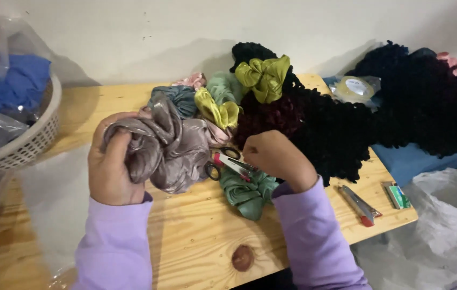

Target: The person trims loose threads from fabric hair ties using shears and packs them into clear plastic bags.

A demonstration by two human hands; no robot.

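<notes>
While the left hand (111,166) grips a grey scrunchie (166,145), the right hand (276,156) pinches scissors (228,161) over the wooden table (196,241).

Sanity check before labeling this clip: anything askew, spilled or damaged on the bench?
Nothing spilled or visibly damaged. The scrunchies lie in a loose heap, not sorted. The utility knife sits near the table front edge, beside a small green pack. Left hand grips a grey satin scrunchie; right hand holds scissors.
</notes>
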